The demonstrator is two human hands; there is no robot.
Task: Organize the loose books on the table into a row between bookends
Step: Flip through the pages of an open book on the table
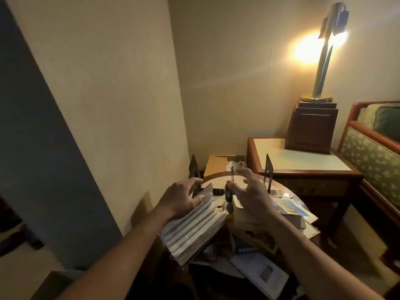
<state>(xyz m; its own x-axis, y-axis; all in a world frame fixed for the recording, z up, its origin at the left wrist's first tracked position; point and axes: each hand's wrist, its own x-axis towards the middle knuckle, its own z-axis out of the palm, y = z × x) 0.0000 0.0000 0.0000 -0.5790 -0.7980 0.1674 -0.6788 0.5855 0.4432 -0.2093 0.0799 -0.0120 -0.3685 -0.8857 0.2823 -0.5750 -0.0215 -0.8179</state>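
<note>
Dim round wooden table (214,181): I see a leaning bundle of white-paged books (194,230) at near left, my left hand (179,200) gripping its far end. My right hand (251,191) hovers, fingers spread, over stacked pale books (249,221). The dark metal left bookend (193,168) and right bookend (268,169) stand farther back.

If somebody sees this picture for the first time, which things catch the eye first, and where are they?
First the lit lamp glowing at the upper right, standing on a wooden box on the side table. Next the two hands in the middle: the left hand holds a leaning bunch of books over the cluttered round table, and the right hand hovers beside it, spread open.
</note>
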